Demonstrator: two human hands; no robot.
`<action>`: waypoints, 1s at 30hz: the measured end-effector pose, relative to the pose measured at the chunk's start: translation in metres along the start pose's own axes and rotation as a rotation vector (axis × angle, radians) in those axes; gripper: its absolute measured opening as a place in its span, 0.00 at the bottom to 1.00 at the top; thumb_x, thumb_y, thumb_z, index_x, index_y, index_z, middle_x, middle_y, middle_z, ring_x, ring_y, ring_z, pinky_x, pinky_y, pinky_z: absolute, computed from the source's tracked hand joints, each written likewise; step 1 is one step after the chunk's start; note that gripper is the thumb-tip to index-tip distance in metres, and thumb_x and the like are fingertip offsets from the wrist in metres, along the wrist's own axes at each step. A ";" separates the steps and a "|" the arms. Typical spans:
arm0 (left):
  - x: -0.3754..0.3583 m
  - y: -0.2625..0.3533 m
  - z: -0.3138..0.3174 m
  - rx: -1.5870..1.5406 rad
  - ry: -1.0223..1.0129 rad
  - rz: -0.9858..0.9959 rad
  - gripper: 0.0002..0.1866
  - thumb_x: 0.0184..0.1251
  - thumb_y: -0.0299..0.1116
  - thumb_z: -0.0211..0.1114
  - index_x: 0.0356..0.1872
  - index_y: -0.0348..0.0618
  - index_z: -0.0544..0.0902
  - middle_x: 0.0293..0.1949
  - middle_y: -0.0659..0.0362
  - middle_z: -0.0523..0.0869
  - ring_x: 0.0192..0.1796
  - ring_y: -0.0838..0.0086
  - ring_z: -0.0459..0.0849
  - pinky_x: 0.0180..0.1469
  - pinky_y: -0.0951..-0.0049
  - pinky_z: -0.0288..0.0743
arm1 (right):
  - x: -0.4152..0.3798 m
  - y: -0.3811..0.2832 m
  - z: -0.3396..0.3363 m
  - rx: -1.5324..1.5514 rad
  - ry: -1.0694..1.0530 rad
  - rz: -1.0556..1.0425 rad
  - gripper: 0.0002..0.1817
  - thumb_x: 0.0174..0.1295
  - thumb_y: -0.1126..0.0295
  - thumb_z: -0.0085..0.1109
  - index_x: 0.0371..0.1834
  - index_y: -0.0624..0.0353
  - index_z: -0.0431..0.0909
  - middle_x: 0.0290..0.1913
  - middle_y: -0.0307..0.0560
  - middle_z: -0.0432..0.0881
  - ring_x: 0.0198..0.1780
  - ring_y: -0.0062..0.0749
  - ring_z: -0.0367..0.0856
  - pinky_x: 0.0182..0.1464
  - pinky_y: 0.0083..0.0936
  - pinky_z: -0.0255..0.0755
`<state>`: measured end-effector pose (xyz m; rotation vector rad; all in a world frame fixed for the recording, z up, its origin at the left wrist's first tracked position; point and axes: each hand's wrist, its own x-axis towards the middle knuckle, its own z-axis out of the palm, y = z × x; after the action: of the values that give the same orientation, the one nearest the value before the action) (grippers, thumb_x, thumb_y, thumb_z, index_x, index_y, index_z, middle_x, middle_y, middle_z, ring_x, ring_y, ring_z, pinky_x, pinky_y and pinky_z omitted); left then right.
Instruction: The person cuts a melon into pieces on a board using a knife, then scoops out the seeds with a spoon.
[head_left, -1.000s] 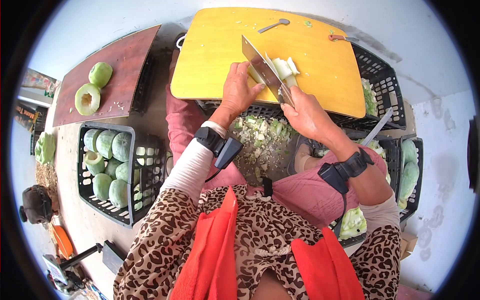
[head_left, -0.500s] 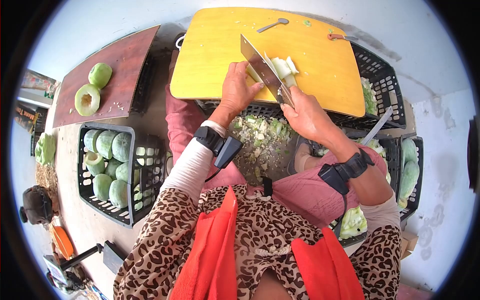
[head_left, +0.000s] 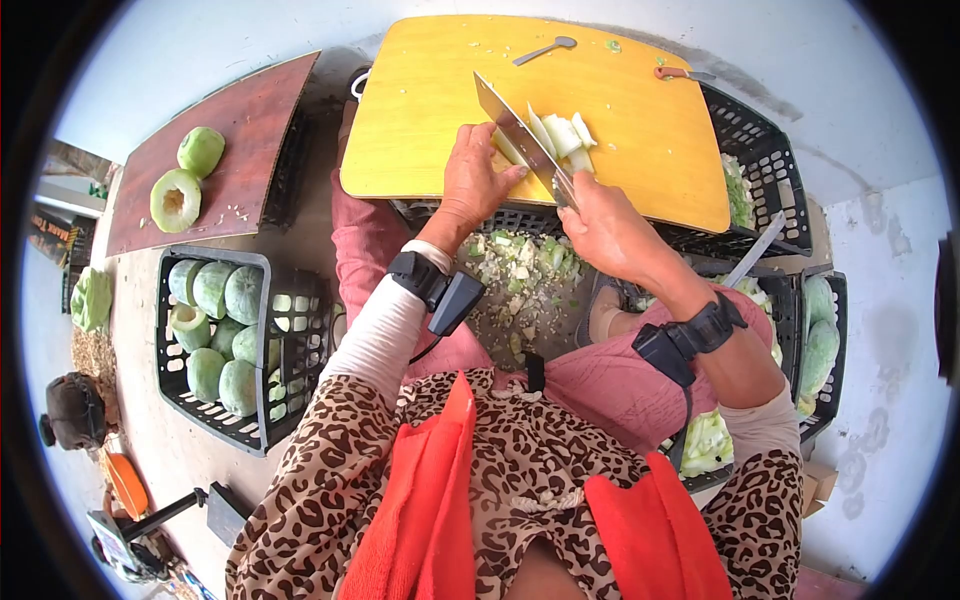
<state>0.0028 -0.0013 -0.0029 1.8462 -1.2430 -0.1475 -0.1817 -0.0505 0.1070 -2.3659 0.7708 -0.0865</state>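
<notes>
Slices [head_left: 563, 135] of pale melon lie on the yellow tabletop [head_left: 420, 100], just to the right of a big knife [head_left: 517, 128]. The left hand [head_left: 472, 188] holds a pale piece [head_left: 507, 148] with its fingers and thumb, on the other side of the blade. The right hand [head_left: 610, 228] is wrapped tight around the handle end of the big knife. Cutting looks like the step in hand. A good cut here calls for a firm grip, a steady piece and fingertips kept away from the sharp edge. A spoon [head_left: 545, 50] and a small knife [head_left: 686, 74] lie near the far edge.

Far to the left, a dark box [head_left: 50, 243] has print that seems to say "MARK"; I cannot read the rest.
</notes>
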 end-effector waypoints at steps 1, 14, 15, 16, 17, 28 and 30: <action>0.000 0.000 0.000 -0.002 0.002 0.001 0.33 0.45 0.32 0.76 0.53 0.36 0.72 0.44 0.52 0.75 0.42 0.63 0.79 0.47 0.65 0.77 | 0.001 0.000 0.000 -0.004 -0.003 -0.002 0.12 0.61 0.72 0.52 0.38 0.74 0.65 0.29 0.74 0.77 0.37 0.69 0.78 0.38 0.51 0.71; 0.001 0.001 0.000 0.012 -0.008 -0.012 0.33 0.44 0.33 0.77 0.52 0.35 0.72 0.44 0.52 0.75 0.42 0.64 0.79 0.48 0.65 0.76 | 0.008 0.003 -0.001 -0.043 -0.065 0.016 0.13 0.63 0.70 0.51 0.37 0.72 0.63 0.31 0.72 0.75 0.38 0.68 0.76 0.40 0.48 0.69; 0.001 0.001 0.000 0.005 -0.004 -0.011 0.33 0.44 0.33 0.77 0.52 0.35 0.72 0.44 0.51 0.75 0.43 0.63 0.79 0.48 0.65 0.76 | 0.008 0.002 0.000 -0.043 -0.057 0.023 0.13 0.63 0.70 0.51 0.37 0.72 0.63 0.31 0.72 0.75 0.38 0.68 0.76 0.40 0.49 0.69; 0.001 0.001 0.001 -0.002 0.001 -0.011 0.33 0.44 0.33 0.77 0.52 0.35 0.72 0.44 0.51 0.75 0.43 0.63 0.79 0.48 0.64 0.76 | 0.008 0.001 0.001 -0.044 -0.051 0.029 0.13 0.63 0.70 0.52 0.37 0.72 0.63 0.31 0.72 0.75 0.38 0.68 0.76 0.40 0.49 0.69; 0.001 0.000 0.001 -0.008 0.006 -0.012 0.33 0.44 0.33 0.77 0.52 0.35 0.72 0.44 0.51 0.75 0.43 0.63 0.79 0.48 0.64 0.76 | 0.008 0.002 0.001 -0.052 -0.052 0.025 0.13 0.63 0.70 0.52 0.37 0.72 0.63 0.31 0.72 0.76 0.38 0.68 0.76 0.40 0.49 0.69; 0.002 0.002 0.000 0.022 -0.011 -0.027 0.34 0.45 0.35 0.76 0.54 0.33 0.73 0.45 0.49 0.75 0.45 0.58 0.79 0.49 0.64 0.76 | 0.011 -0.002 -0.005 -0.086 -0.021 -0.026 0.12 0.60 0.73 0.54 0.36 0.76 0.68 0.30 0.74 0.78 0.37 0.68 0.79 0.39 0.49 0.73; 0.002 0.002 0.001 0.028 -0.001 -0.019 0.34 0.44 0.35 0.76 0.54 0.33 0.72 0.45 0.49 0.75 0.44 0.59 0.79 0.48 0.64 0.76 | 0.013 -0.003 -0.006 -0.092 -0.039 -0.020 0.12 0.61 0.72 0.53 0.36 0.76 0.68 0.30 0.75 0.78 0.38 0.68 0.79 0.40 0.49 0.73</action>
<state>0.0018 -0.0037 -0.0013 1.8830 -1.2337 -0.1421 -0.1711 -0.0586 0.1118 -2.4551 0.7474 -0.0127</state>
